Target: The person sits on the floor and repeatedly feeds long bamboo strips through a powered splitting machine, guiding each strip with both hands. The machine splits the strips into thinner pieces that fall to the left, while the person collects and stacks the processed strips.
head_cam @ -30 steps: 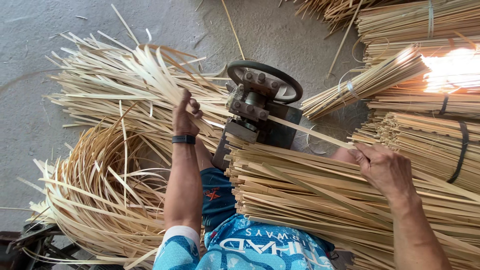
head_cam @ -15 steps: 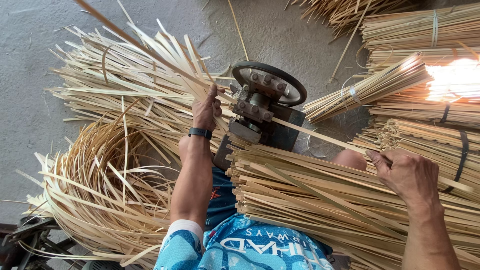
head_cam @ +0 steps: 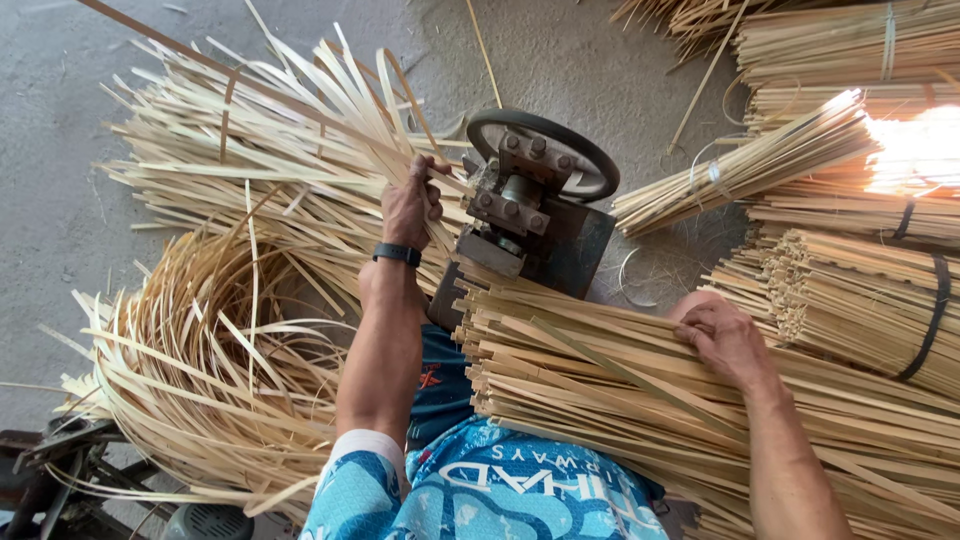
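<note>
**Hands at the bamboo splitting machine**

The left hand (head_cam: 410, 205) reaches far, fingers closed around thin bamboo strips (head_cam: 300, 120) just left of the machine (head_cam: 530, 205); a dark wristband sits on that wrist. The right hand (head_cam: 725, 335) rests, fingers curled, gripping sticks on the stack of bamboo sticks (head_cam: 620, 385) across the lap. The stack's long axis runs from near the machine toward the near right. Curled shavings (head_cam: 200, 370) heap at the near left; tied bundles (head_cam: 850, 290) lie right.
</note>
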